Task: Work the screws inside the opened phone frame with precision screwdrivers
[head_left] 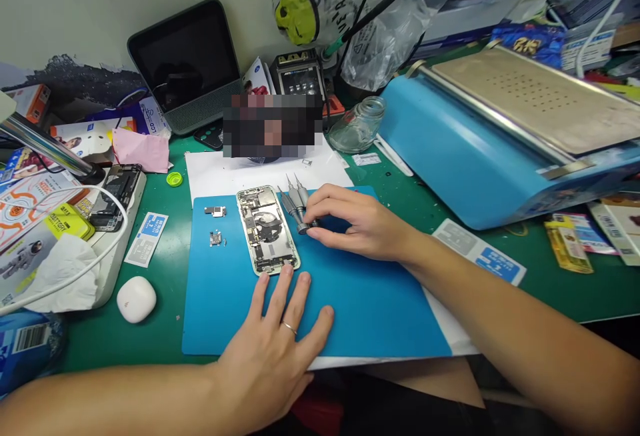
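Note:
An opened phone (269, 229) lies on a blue mat (380, 309), its inner parts exposed. My left hand (275, 336) rests with fingers spread, the fingertips at the phone's lower edge. To the right of the phone, several grey screwdrivers (294, 201) lie side by side with their tips pointing away from me. My right hand (355, 223) pinches the near end of one screwdriver between thumb and forefinger; part of it is hidden by the fingers. Left of the phone are a small metal plate (216, 211) and a small metal bracket (215, 239) with tiny bits beside it.
A large blue machine (450, 149) with a perforated top fills the right side. Behind the mat stand a glass jar (357, 126) and a dark-screened display (185, 63). On the left are a white rounded case (137, 299), a lamp stand (55, 146) and piled boxes (30, 256).

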Available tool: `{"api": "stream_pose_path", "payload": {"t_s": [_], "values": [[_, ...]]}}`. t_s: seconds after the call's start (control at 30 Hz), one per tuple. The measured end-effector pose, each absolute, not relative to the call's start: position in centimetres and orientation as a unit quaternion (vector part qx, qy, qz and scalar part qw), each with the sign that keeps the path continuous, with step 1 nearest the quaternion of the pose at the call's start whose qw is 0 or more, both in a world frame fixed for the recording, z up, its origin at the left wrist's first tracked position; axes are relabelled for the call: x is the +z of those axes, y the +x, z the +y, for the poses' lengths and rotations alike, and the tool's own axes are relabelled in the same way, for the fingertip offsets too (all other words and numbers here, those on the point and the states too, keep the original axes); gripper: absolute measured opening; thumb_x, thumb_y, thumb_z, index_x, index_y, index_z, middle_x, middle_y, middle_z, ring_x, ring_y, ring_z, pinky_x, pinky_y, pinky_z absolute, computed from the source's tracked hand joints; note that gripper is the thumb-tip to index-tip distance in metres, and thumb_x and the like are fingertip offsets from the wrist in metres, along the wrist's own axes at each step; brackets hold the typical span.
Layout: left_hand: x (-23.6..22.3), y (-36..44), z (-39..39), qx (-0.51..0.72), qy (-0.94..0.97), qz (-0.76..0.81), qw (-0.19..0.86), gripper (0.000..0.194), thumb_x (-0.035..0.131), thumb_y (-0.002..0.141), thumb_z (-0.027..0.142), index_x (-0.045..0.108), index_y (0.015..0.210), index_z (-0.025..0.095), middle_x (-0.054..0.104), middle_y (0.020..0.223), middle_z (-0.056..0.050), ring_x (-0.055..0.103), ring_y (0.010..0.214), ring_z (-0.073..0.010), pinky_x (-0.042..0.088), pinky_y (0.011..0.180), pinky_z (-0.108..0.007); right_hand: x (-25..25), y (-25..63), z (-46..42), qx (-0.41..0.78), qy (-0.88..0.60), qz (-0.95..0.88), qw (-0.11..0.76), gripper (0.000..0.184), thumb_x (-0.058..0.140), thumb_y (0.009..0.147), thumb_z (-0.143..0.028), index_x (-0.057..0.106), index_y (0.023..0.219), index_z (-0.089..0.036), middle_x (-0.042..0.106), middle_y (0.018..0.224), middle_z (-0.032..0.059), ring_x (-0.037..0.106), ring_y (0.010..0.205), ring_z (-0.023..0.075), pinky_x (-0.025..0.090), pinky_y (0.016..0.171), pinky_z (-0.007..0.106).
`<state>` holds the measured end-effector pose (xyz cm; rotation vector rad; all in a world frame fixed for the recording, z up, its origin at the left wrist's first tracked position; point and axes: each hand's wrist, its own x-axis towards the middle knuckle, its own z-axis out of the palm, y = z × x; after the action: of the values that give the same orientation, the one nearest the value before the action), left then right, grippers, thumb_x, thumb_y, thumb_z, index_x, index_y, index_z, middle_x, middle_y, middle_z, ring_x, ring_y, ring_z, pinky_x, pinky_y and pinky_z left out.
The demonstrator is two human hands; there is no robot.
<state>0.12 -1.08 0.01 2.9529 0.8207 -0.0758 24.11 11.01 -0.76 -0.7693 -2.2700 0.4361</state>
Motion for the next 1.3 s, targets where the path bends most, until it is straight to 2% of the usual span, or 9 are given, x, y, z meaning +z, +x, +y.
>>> {"api": "stream_pose_path", "payload": {"t_s": [0.27, 0.47, 0.67, 0.8, 0.9, 1.03, 1.17, 1.3], "values": [[0.0, 0.2, -1.0, -0.024, 0.963, 0.265, 0.035, 0.075, 0.059, 0.094, 0.054, 0.034, 0.153, 0.015, 0.021, 0.161, -0.030, 0.019, 0.149, -0.0513, 0.021, 0.113, -0.066, -0.6, 24.5, 10.8, 0.177, -0.274, -0.893, 0.310, 0.002, 0.064, 0.090, -0.019, 0.064, 0.092, -0.019, 0.067, 0.111, 0.0097, 0.069, 0.100, 0.0183, 0.057, 0.088, 0.029], [0.1, 0.2, -1.0, -0.022, 0.963, 0.267, 0.032, 0.074, 0.061, 0.093, 0.053, 0.036, 0.151, 0.015, 0.022, 0.161, -0.030, 0.020, 0.149, -0.0512, 0.023, 0.112, -0.065, -0.2, 24.6, 10.2, 0.242, -0.276, -0.879, 0.305, 0.004, 0.064, 0.088, -0.018, 0.062, 0.090, -0.021, 0.070, 0.123, 0.0104, 0.073, 0.101, 0.0191, 0.059, 0.081, 0.028], [0.1, 0.3, -1.1, -0.023, 0.963, 0.266, 0.032, 0.074, 0.060, 0.094, 0.054, 0.036, 0.152, 0.015, 0.025, 0.161, -0.029, 0.020, 0.149, -0.0506, 0.023, 0.113, -0.065, 0.0, 24.7, 9.8, 0.385, -0.293, -0.807, 0.339, 0.006, 0.065, 0.088, -0.018, 0.062, 0.092, -0.021, 0.074, 0.121, 0.0093, 0.076, 0.094, 0.0179, 0.062, 0.086, 0.031], [0.1, 0.2, -1.0, -0.021, 0.962, 0.268, 0.036, 0.076, 0.062, 0.093, 0.054, 0.036, 0.152, 0.015, 0.023, 0.161, -0.030, 0.021, 0.149, -0.0510, 0.022, 0.113, -0.065, 0.1, 24.6, 9.7, 0.474, -0.279, -0.740, 0.388, 0.004, 0.065, 0.090, -0.021, 0.064, 0.094, -0.021, 0.075, 0.118, 0.0099, 0.076, 0.091, 0.0179, 0.065, 0.082, 0.033], [0.2, 0.2, -1.0, -0.020, 0.963, 0.267, 0.041, 0.074, 0.061, 0.094, 0.053, 0.035, 0.153, 0.015, 0.021, 0.161, -0.030, 0.019, 0.150, -0.0509, 0.020, 0.113, -0.065, 0.2, 24.6, 9.7, 0.504, -0.277, -0.697, 0.429, 0.006, 0.067, 0.091, -0.025, 0.064, 0.093, -0.021, 0.075, 0.112, 0.0089, 0.076, 0.086, 0.0179, 0.066, 0.080, 0.034], [0.3, 0.2, -1.0, -0.022, 0.962, 0.268, 0.042, 0.075, 0.061, 0.094, 0.053, 0.035, 0.153, 0.015, 0.020, 0.162, -0.030, 0.019, 0.150, -0.0502, 0.021, 0.114, -0.065, 0.4, 24.7, 9.8, 0.544, -0.286, -0.649, 0.449, 0.017, 0.070, 0.090, -0.037, 0.063, 0.090, -0.021, 0.076, 0.107, 0.0077, 0.076, 0.076, 0.0181, 0.065, 0.077, 0.038], [0.3, 0.2, -0.9, -0.025, 0.962, 0.269, 0.042, 0.075, 0.060, 0.094, 0.054, 0.034, 0.153, 0.016, 0.021, 0.162, -0.029, 0.019, 0.150, -0.0498, 0.021, 0.114, -0.065, 0.6, 25.0, 10.0, 0.551, -0.299, -0.619, 0.474, 0.027, 0.072, 0.086, -0.048, 0.061, 0.087, -0.024, 0.076, 0.100, 0.0047, 0.073, 0.065, 0.0171, 0.064, 0.068, 0.036], [0.3, 0.2, -1.0, -0.028, 0.963, 0.265, 0.046, 0.075, 0.060, 0.094, 0.054, 0.034, 0.153, 0.015, 0.019, 0.162, -0.030, 0.018, 0.150, -0.0509, 0.019, 0.114, -0.066, 0.8, 25.0, 10.3, 0.551, -0.294, -0.602, 0.498, 0.025, 0.069, 0.089, -0.050, 0.060, 0.090, -0.027, 0.076, 0.094, 0.0011, 0.069, 0.056, 0.0149, 0.060, 0.057, 0.033]]}}
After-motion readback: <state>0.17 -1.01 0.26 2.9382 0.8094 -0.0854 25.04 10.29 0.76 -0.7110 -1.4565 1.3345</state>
